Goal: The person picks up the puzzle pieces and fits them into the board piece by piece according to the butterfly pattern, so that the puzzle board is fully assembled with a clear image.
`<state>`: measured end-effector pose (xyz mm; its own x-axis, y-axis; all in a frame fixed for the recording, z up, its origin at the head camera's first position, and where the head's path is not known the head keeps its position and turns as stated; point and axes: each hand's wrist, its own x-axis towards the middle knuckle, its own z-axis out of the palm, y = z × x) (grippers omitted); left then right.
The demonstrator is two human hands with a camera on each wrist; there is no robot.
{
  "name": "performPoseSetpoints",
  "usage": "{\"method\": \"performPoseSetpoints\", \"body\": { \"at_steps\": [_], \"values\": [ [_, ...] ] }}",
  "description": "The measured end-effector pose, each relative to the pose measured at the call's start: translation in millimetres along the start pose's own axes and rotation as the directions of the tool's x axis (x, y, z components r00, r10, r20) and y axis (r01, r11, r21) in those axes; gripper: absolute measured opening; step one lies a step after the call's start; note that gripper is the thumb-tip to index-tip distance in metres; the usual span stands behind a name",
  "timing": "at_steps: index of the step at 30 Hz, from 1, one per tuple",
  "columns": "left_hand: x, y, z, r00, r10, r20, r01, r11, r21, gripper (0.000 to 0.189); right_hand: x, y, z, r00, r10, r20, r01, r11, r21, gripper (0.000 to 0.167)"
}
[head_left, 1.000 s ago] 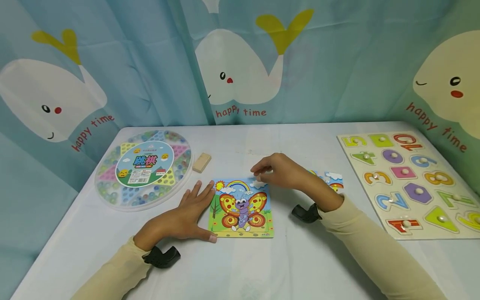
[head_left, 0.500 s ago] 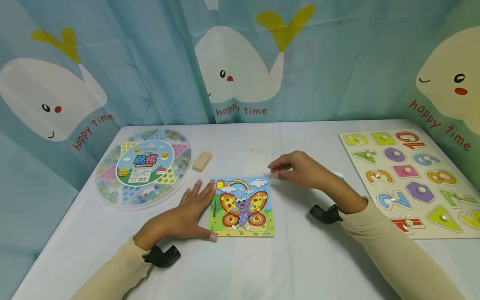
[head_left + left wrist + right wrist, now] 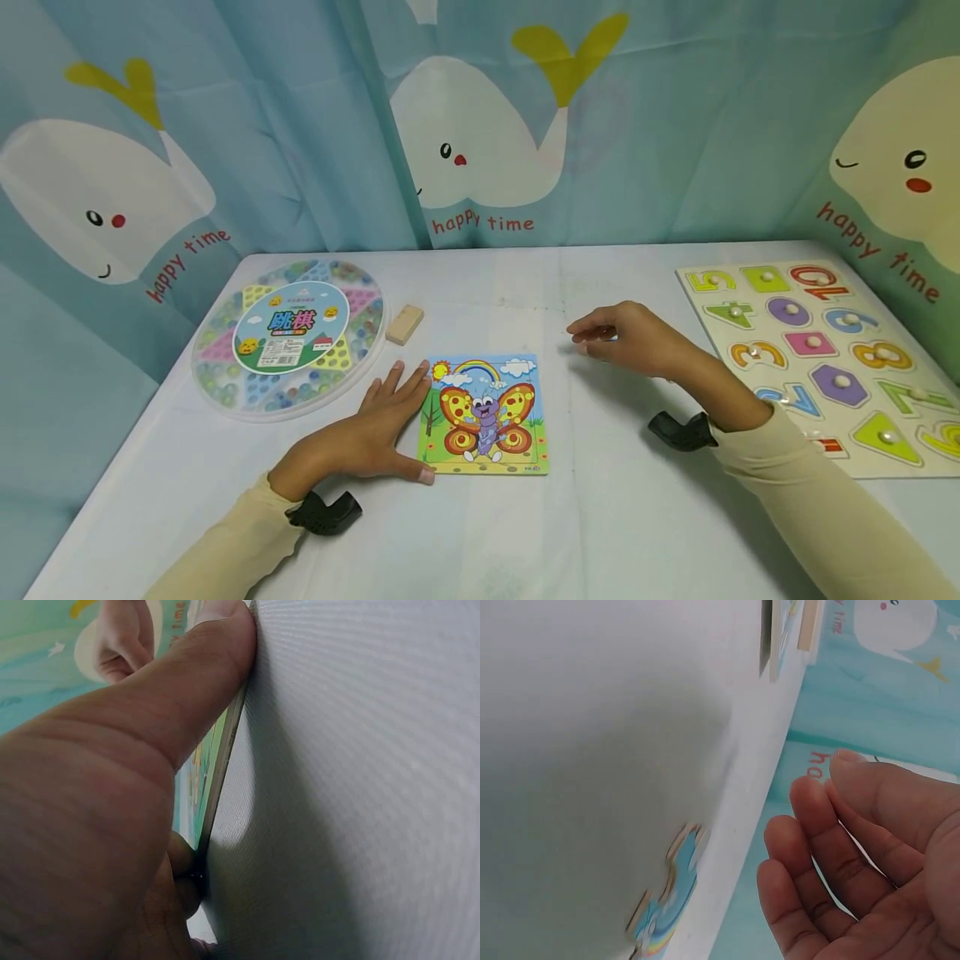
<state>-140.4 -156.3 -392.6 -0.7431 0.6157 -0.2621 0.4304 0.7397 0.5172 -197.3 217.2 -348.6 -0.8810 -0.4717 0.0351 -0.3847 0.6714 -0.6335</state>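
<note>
A square butterfly puzzle (image 3: 486,417) with a rainbow and sun lies flat on the white table. My left hand (image 3: 367,429) is spread along its left side, index fingertip at the upper left corner and thumb at the lower left one. The left wrist view shows the thumb over the board's edge (image 3: 217,772). To the right of the puzzle, my right hand (image 3: 633,337) hovers with loosely bent fingers (image 3: 814,806) and nothing between them. Loose puzzle pieces (image 3: 671,889) with a rainbow print lie on the table in the right wrist view; hand and forearm hide them in the head view.
A round Chinese checkers set (image 3: 288,337) lies at the back left, with a small wooden block (image 3: 405,324) beside it. At the right lies a knobbed number-and-shape board (image 3: 765,333), partly covered by the right forearm. A whale-print curtain (image 3: 480,125) hangs behind the table.
My right hand has moved right, from above the puzzle's upper right corner to beside it. Its forearm now covers the loose pieces in the head view. The left hand has stayed in place.
</note>
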Motion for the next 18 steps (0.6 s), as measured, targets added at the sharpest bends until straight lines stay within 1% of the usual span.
{"method": "performPoseSetpoints", "body": {
  "at_steps": [4, 11, 16, 18],
  "values": [
    [-0.1, -0.2, 0.4, 1.000, -0.005, 0.001, 0.005, 1.000, 0.005, 0.124, -4.4, 3, -4, 1.000, -0.001, -0.019, 0.001, 1.000, -0.012, 0.025],
    [-1.1, 0.3, 0.1, 1.000, 0.002, -0.003, -0.002, 1.000, -0.006, 0.123, -15.3, 8, -8, 0.999, 0.028, -0.029, -0.029, 0.999, -0.034, 0.025],
    [-0.1, -0.4, 0.6, 1.000, -0.010, 0.001, 0.010, 1.000, 0.000, 0.124, -22.5, 15, -12, 0.998, 0.031, -0.049, -0.034, 0.998, -0.055, 0.027],
    [0.1, -0.7, 0.8, 1.000, -0.005, -0.001, 0.005, 1.000, -0.001, 0.123, -24.5, 18, -13, 0.998, 0.037, -0.057, -0.041, 0.997, -0.062, 0.028]
  ]
}}
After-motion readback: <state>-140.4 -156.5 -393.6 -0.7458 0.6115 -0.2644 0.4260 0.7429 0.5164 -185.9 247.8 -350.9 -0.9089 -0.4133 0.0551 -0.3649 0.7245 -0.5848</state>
